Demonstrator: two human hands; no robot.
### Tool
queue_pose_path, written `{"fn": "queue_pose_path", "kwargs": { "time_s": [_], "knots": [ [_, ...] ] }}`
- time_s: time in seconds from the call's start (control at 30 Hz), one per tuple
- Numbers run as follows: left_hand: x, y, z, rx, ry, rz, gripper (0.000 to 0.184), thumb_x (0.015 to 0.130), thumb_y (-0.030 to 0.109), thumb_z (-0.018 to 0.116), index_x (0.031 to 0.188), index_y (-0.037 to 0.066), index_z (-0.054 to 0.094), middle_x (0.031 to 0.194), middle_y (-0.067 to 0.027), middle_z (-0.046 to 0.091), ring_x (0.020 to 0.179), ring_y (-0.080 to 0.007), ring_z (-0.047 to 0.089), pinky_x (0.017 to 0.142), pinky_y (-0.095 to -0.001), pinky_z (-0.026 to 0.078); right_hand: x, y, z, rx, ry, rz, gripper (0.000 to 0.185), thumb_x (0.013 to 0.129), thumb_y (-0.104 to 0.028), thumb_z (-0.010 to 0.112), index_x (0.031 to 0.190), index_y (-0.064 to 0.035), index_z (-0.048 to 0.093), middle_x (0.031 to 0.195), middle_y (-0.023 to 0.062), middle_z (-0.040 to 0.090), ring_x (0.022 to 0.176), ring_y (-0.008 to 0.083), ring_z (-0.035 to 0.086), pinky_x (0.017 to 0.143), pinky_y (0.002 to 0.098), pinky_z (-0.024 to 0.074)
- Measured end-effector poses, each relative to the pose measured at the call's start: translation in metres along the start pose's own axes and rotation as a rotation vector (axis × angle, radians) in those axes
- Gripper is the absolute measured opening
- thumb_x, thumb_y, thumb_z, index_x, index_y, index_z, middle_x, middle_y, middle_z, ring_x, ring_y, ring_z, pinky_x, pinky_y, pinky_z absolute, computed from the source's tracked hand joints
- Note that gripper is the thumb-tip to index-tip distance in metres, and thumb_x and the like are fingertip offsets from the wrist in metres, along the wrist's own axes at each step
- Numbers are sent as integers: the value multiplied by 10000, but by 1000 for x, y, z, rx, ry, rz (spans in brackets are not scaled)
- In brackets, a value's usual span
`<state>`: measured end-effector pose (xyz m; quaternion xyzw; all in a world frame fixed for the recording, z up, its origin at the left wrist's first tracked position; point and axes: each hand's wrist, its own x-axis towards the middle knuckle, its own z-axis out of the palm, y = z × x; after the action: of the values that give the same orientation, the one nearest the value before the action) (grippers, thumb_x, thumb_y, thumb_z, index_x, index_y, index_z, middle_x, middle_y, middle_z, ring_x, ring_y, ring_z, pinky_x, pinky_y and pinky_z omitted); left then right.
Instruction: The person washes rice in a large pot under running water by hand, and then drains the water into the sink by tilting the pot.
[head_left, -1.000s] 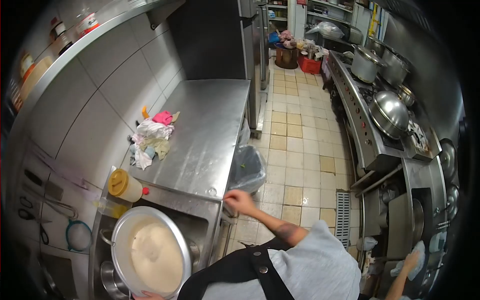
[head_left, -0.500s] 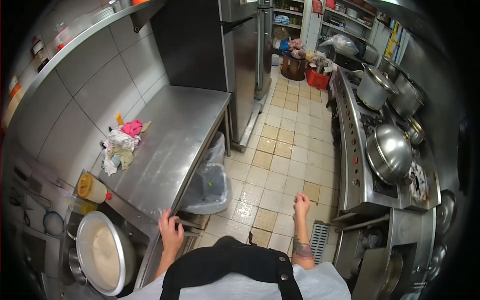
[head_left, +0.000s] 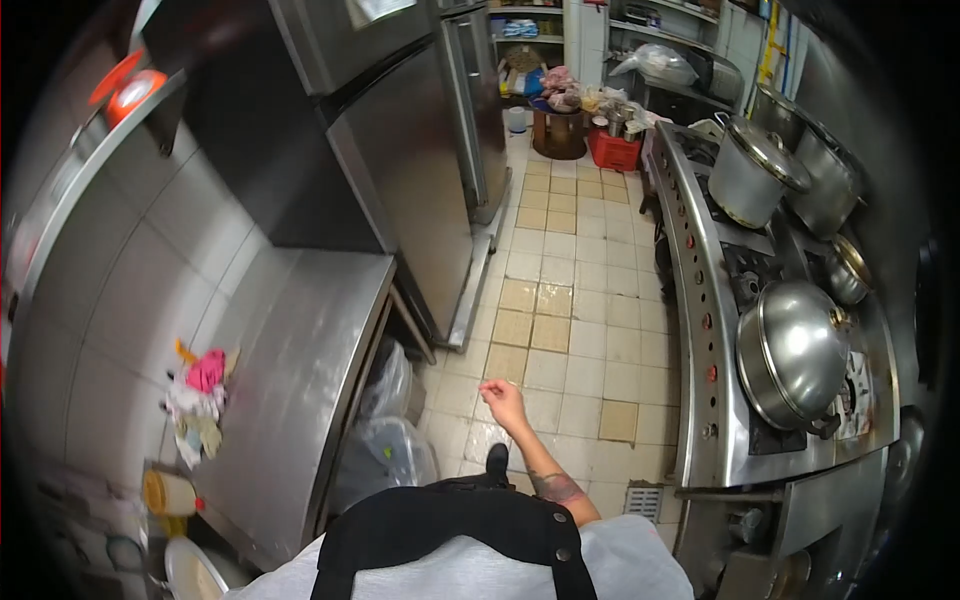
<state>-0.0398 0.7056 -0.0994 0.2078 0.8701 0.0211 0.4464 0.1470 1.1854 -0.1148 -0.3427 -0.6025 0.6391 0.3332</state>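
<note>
Now, the right hand (head_left: 503,403) hangs with its fingers loosely curled; nothing shows in it, and I cannot tell whether thumb and fingertips meet. The left hand is out of view. Just below the right hand, a black shoe (head_left: 498,460) shows over the tile floor (head_left: 570,382), which looks wet in places; that damp under a sole could cause a slip. The bin (head_left: 375,485) sits left of the hand and a little lower, by the table's edge; its loose liner (head_left: 405,437) could snag a foot. The bin looks pale, its plastic crumpled and see-through, with a green scrap (head_left: 390,453) showing. Farther left, the table (head_left: 290,370) is dull, streaked metal, with rags (head_left: 200,400) on it. Well right of the hand, a stove (head_left: 715,370) bears a dome-lidded pot (head_left: 800,350); far ahead stands a red crate (head_left: 615,152).
</note>
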Motion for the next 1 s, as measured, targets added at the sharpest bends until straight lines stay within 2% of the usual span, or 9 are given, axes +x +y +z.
{"fn": "queue_pose_path", "kwargs": {
  "time_s": [0.13, 0.27, 0.33, 0.4, 0.5, 0.53, 0.77, 0.83, 1.0],
  "knots": [
    [63, 94, -81, 57, 26, 74, 292, 866, 263, 481, 808, 7, 610, 818, -165, 620, 780, -293, 602, 694, -379, 464, 76, -1, -76, -30, 151, 108, 108, 818, -89, 578, 891, -34, 637, 738, 30, 621, 668, 91, 575, 602, 228, 463],
    [114, 212, -164, 49, 157, 182, 362, 900, 308, 455, 796, 4, 623, 773, -155, 638, 731, -267, 621, 661, -359, 475, 126, 48, -168, -53, 470, 258, 101, 811, -99, 585, 891, -71, 639, 690, 8, 580, 599, 91, 537, 468, 226, 408],
    [159, 267, -195, -112, 213, 256, 383, 910, 322, 453, 808, -3, 627, 756, -137, 643, 713, -232, 620, 649, -340, 478, 149, 55, -209, 243, 602, 380, 106, 816, -94, 578, 911, -65, 618, 676, 3, 548, 579, 81, 513, 414, 210, 360],
    [215, 313, -215, -340, 227, 334, 389, 914, 327, 462, 837, -16, 628, 745, -107, 643, 700, -177, 609, 644, -313, 479, 181, 66, -250, 256, 709, 443, 112, 827, -89, 561, 926, -46, 594, 676, 4, 531, 568, 72, 498, 395, 199, 330],
    [267, 382, -222, -485, 149, 299, 369, 914, 301, 496, 928, -52, 604, 844, -104, 647, 792, -180, 611, 720, -314, 485, 243, 62, -297, 266, 785, 450, 107, 835, -79, 543, 920, -29, 584, 675, 6, 528, 553, 70, 482, 392, 189, 322],
    [260, 417, -222, -358, 188, 317, 404, 880, 356, 530, 861, -36, 625, 803, -108, 654, 699, -191, 602, 675, -340, 487, 267, 52, -306, 287, 772, 461, 108, 836, -77, 541, 922, -30, 584, 675, 5, 528, 552, 69, 480, 395, 190, 324],
    [343, 606, -219, -82, 48, 296, 381, 860, 348, 546, 869, -24, 629, 815, -121, 654, 719, -213, 607, 684, -351, 486, 551, 4, -401, 206, 603, 324, 103, 840, -124, 570, 899, -44, 597, 691, -3, 544, 556, 71, 479, 431, 195, 343],
    [366, 637, -226, -101, 46, 255, 375, 855, 346, 551, 872, -20, 630, 819, -125, 654, 725, -219, 609, 687, -354, 485, 638, -15, -401, 104, 571, 233, 107, 841, -157, 587, 889, -64, 605, 722, -1, 564, 583, 81, 497, 452, 205, 358],
    [443, 707, -240, -104, -12, 130, 360, 841, 340, 562, 878, -11, 634, 827, -134, 654, 739, -235, 613, 693, -362, 485, 825, -89, -360, 25, 161, -26, 100, 845, -140, 571, 918, -97, 624, 784, -10, 601, 681, 75, 541, 527, 228, 406]
  ]
}}
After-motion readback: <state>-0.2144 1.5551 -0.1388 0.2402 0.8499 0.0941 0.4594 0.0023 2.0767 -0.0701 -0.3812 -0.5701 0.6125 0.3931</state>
